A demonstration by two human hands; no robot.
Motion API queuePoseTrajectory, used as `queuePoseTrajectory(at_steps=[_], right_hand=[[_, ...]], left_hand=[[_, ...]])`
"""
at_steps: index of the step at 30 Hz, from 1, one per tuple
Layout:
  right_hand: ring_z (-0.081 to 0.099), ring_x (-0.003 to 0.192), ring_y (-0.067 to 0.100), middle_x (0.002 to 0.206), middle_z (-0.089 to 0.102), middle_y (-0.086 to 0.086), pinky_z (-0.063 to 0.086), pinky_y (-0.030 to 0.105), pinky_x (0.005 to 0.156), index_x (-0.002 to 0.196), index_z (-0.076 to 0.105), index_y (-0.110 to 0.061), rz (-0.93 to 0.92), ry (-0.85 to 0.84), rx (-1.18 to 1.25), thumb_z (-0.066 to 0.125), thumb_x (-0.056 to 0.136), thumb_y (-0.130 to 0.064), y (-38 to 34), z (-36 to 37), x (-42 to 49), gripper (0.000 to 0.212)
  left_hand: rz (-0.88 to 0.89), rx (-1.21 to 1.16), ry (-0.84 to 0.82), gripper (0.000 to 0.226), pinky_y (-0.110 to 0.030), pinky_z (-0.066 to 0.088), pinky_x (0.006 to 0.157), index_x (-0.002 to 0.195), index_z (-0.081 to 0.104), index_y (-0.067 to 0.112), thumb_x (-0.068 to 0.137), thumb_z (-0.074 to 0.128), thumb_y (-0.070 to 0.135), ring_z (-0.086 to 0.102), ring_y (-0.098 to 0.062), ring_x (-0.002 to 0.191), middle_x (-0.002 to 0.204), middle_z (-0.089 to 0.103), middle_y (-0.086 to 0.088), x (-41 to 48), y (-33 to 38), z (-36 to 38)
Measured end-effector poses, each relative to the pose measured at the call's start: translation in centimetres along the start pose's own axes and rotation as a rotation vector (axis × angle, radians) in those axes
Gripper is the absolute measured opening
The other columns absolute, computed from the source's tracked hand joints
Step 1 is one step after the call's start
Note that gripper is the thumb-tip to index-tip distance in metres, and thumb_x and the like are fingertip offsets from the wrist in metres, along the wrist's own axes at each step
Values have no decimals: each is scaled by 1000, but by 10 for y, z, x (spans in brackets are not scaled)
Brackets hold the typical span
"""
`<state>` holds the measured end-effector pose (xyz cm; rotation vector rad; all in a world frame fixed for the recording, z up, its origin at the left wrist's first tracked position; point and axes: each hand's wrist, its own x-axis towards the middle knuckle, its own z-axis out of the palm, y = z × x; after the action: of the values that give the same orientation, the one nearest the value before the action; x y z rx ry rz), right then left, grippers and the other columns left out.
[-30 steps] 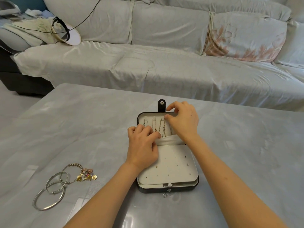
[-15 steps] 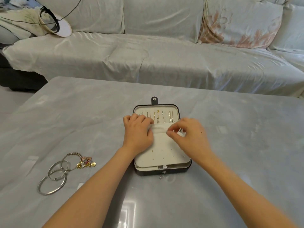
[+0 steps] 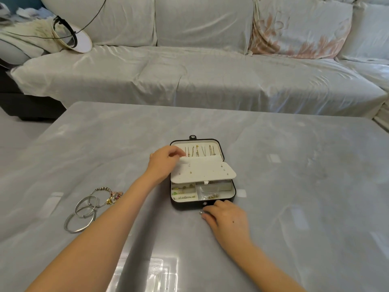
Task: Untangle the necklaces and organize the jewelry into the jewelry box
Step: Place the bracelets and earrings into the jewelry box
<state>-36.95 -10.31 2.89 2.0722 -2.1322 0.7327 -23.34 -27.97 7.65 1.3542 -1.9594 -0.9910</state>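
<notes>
A black jewelry box (image 3: pixel 234 193) lies open on the grey table (image 3: pixel 294 186). Necklaces (image 3: pixel 197 151) hang in a row inside its lid. A white earring panel (image 3: pixel 203 171) is raised, showing compartments with small jewelry below. My left hand (image 3: pixel 163 163) holds the panel's upper left edge. My right hand (image 3: pixel 226 216) rests on the table just in front of the box, its fingertips touching a small silver piece (image 3: pixel 201 212). Silver bangles (image 3: pixel 81 213) and a beaded charm bracelet (image 3: pixel 109 194) lie on the table to the left.
A sofa with a pale cover (image 3: pixel 189 76) runs along the far side of the table. A patterned cushion (image 3: pixel 299 30) leans at its right. A white hat with a black cable (image 3: pixel 71 36) sits at the sofa's left end.
The earring panel has been lifted off the compartments by my left hand. My right hand left the panel and moved down to the table in front of the box.
</notes>
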Motion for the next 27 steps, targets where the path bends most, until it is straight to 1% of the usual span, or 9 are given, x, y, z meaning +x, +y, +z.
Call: queuePoseTrajectory(at_steps=[2,4,9,12,14,17,20,24,27], right_hand=[[50,48,10,54,53,-11,35,19,40,57,65,-28,-44,14,-70,46,77,-36,-3,1,2,29],[48,46,12,52,51,-10,33,20,39,52,61,-25,-81,34,-121,53,75,-31,-3,1,4,25],[51,51,11,59,54,-9,35,21,45,60,60,-22,-43,43,-13,46,80,-28,-5,-8,-3,25],[49,56,8,63,56,-12,34,18,52,70,59,-22,59,76,153,45,84,-29,-6,-26,-8,20],[49,59,10,64,56,-12,34,15,52,74,57,-21,138,88,240,50,86,-24,-5,-38,-5,14],[53,68,6,74,59,-10,36,11,63,77,57,-19,264,71,350,59,87,-14,3,-50,2,12],[52,82,10,92,62,-12,33,19,69,76,60,-18,269,21,246,63,83,-13,16,-55,8,9],[48,85,13,86,60,-9,31,25,63,87,58,-20,173,-237,99,53,88,-19,25,-51,4,6],[44,73,16,80,55,-5,28,23,60,80,56,-15,97,-292,122,52,86,-12,25,-51,-4,8]], left_hand=[[-28,-63,-42,46,-20,40,79,81,64,26,75,40,-12,54,-17,102,95,62,6,-9,-4,-7],[-22,-28,-82,47,-12,36,74,85,65,25,73,43,-14,52,-14,103,98,62,7,-18,-9,-12],[77,62,-163,47,-23,35,94,97,68,25,72,56,-12,49,-13,113,114,60,6,-39,-11,-21],[192,221,-163,35,-26,33,102,107,68,26,75,75,12,45,-11,116,123,56,7,-46,-8,-22],[257,275,-132,34,-25,33,101,108,69,28,77,74,16,44,-11,118,124,54,8,-47,-6,-19],[259,126,-117,24,-21,41,93,105,70,25,84,66,13,53,-9,110,111,60,13,-46,1,-15],[151,-22,-98,18,-25,46,92,104,71,22,88,62,18,58,-9,105,104,65,12,-43,10,-15],[101,-36,-100,14,-23,47,82,100,71,23,89,61,23,61,-9,93,95,68,9,-37,22,-21],[75,-15,-122,15,-28,45,71,81,65,31,92,58,24,56,-13,73,73,64,9,-37,28,-31]])
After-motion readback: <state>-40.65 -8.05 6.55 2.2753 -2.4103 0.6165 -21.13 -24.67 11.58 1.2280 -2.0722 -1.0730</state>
